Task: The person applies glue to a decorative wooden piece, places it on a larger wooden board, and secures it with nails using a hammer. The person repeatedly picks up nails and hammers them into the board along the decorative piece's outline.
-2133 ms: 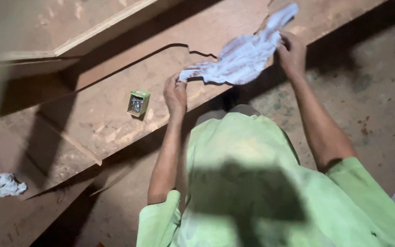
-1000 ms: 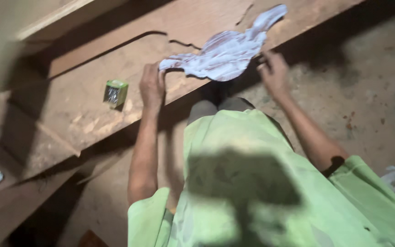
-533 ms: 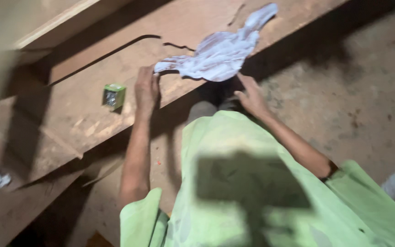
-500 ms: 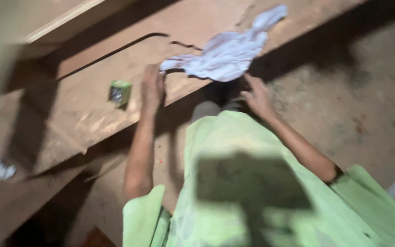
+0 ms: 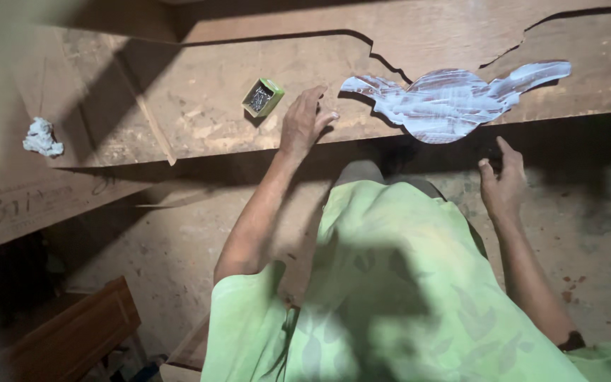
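Head view, left to right: one crumpled rag (image 5: 42, 137) lies far left of the left hand (image 5: 304, 122); one small green box of nails (image 5: 262, 97) sits just left of it. That hand rests flat, released, on the tabletop (image 5: 178, 106); steady pressure would keep it firm. One glue-smeared cutout (image 5: 454, 102) lies between the hands. The right hand (image 5: 503, 185) hangs loose, empty, below.
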